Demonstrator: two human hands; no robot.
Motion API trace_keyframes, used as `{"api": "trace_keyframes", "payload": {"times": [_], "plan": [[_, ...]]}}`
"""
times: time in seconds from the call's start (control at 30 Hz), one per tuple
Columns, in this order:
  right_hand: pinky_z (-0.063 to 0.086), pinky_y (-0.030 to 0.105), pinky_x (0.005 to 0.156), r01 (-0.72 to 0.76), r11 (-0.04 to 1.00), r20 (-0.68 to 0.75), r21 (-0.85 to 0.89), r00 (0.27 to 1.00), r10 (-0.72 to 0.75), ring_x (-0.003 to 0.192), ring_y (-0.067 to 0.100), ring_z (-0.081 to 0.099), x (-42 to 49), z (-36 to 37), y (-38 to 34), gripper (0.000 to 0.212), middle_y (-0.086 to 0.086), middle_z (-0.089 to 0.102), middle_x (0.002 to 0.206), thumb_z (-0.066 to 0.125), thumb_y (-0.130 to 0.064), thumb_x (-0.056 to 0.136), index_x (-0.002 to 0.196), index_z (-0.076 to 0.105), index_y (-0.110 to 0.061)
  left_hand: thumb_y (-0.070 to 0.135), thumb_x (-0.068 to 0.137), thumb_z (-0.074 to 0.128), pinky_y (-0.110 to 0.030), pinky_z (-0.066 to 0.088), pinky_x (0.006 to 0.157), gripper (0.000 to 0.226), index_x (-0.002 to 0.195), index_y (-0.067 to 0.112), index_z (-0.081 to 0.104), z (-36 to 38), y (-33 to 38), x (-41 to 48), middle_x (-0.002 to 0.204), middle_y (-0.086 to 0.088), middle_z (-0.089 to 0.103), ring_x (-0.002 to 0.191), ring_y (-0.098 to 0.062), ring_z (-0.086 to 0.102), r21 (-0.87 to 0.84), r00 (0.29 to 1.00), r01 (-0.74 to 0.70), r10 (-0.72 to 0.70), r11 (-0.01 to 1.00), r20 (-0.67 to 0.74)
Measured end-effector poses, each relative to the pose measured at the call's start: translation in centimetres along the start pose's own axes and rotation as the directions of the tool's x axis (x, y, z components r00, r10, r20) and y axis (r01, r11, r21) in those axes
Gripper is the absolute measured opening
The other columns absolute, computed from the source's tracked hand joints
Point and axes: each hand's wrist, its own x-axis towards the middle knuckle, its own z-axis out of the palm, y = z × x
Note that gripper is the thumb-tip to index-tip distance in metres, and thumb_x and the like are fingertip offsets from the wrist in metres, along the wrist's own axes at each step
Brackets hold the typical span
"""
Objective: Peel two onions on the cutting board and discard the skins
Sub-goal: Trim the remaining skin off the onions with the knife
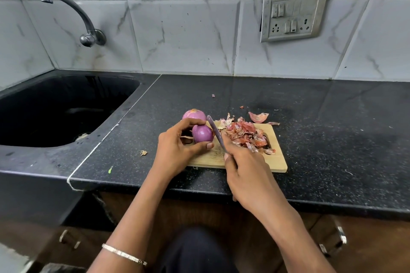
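- The near onion sits in our left hand, at the left end of the cutting board. The fingers curl over its top and the thumb closes under it, so the left hand grips it.
- The second onion lies just behind the first and touches it, at the board's far left edge. Both show glossy purple flesh, so we judge the peeling nearly finished.
- Our right hand is wrapped around the handle of the knife. The blade points away from us and leans left, passing just right of the held onion.
- Key relation: the heap of skins lies directly right of the blade and just beyond the right knuckles. The right hand is therefore the nearer one for clearing it.
- One curved skin lies off the board on the tabletop, beyond the heap.
- Both forearms reach in from the near edge and converge on the board.
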Motion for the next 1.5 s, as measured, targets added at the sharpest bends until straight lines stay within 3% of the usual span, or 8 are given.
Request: {"api": "trace_keyframes", "payload": {"times": [0.7,0.87,0.97,1.07,1.13,1.27,1.4,1.5], "plan": [[0.048,0.044,0.089,-0.032,0.982,0.017,-0.187,0.999,0.036,0.114,0.034,0.058,1.9,1.6,-0.2,0.057,0.009,0.067,0.118,0.039,-0.015,0.104,0.158,0.027,-0.032,0.032,0.063,0.097,-0.02,0.054,0.084,0.052,0.109,0.03,0.073,0.4,-0.6,0.1,0.099,0.01,0.075,0.09,-0.011,0.069,0.075,0.997,-0.057,0.06,0.996,-0.04],[0.048,0.042,0.091,-0.059,0.991,-0.003,-0.118,0.998,0.059,0.115,0.03,0.058,-0.3,0.2,0.2,0.056,0.005,0.063,0.123,0.037,-0.022,0.107,0.16,0.024,-0.035,0.033,0.061,0.098,-0.012,0.051,0.082,0.052,0.106,0.029,0.072,0.3,-0.4,0.1,0.097,0.012,0.074,0.091,-0.006,0.069,0.076,0.996,-0.069,0.072,0.995,-0.045],[0.046,0.036,0.089,-0.05,0.995,-0.064,-0.09,0.997,0.044,0.11,0.028,0.061,0.7,-0.6,0.2,0.05,0.002,0.067,0.119,0.04,-0.025,0.107,0.157,0.034,-0.025,0.033,0.063,0.097,-0.014,0.052,0.085,0.052,0.107,0.028,0.07,0.1,-0.3,-0.1,0.101,0.013,0.073,0.094,-0.004,0.068,0.069,0.996,-0.079,0.081,0.994,-0.029],[0.056,0.045,0.08,-0.071,0.996,-0.105,0.046,0.992,0.075,0.08,0.031,0.069,2.9,-0.5,0.7,0.018,0.001,0.07,0.092,0.058,-0.026,0.099,0.115,0.064,-0.019,0.031,0.064,0.097,-0.025,0.056,0.088,0.052,0.108,0.027,0.069,0.1,-0.3,-0.2,0.104,0.013,0.073,0.097,-0.007,0.069,0.044,0.995,-0.091,0.092,0.995,-0.023],[0.057,0.044,0.064,-0.09,0.981,-0.114,0.17,0.987,0.111,0.065,0.028,0.069,4.3,-0.1,1.3,0.011,0.0,0.066,0.076,0.07,-0.024,0.091,0.098,0.065,-0.017,0.031,0.066,0.096,-0.033,0.057,0.091,0.052,0.11,0.026,0.068,0.1,-0.3,-0.3,0.107,0.013,0.072,0.099,-0.01,0.069,0.019,0.994,-0.106,0.106,0.994,-0.021],[0.035,0.022,0.034,-0.186,0.814,0.098,0.55,0.983,0.158,0.039,0.012,0.057,5.8,0.0,1.7,0.026,0.004,0.063,0.056,0.071,-0.009,0.094,0.119,0.063,-0.011,0.027,0.07,0.094,-0.041,0.058,0.093,0.052,0.114,0.025,0.067,0.0,-0.4,-0.4,0.111,0.013,0.071,0.104,-0.015,0.07,-0.024,0.995,-0.104,0.103,0.994,-0.009],[0.028,0.019,0.031,-0.202,0.708,0.201,0.677,0.976,0.086,0.035,0.012,0.05,6.3,0.0,2.0,0.022,0.024,0.066,0.069,0.067,-0.004,0.096,0.117,0.062,-0.001,0.022,0.072,0.093,-0.038,0.059,0.092,0.05,0.115,0.023,0.066,-0.1,-0.2,-0.5,0.113,0.011,0.072,0.106,-0.014,0.07,-0.073,0.996,-0.09,0.089,0.993,-0.008],[0.026,0.017,0.03,-0.207,0.636,0.197,0.744,0.976,0.087,0.029,0.006,0.042,6.4,0.0,2.0,0.016,0.018,0.067,0.07,0.063,-0.005,0.099,0.115,0.064,-0.004,0.021,0.072,0.092,-0.034,0.06,0.091,0.051,0.116,0.021,0.066,-0.2,-0.1,-0.6,0.114,0.009,0.071,0.107,-0.014,0.069,-0.09,0.996,-0.088,0.09,0.992,0.009]]}}
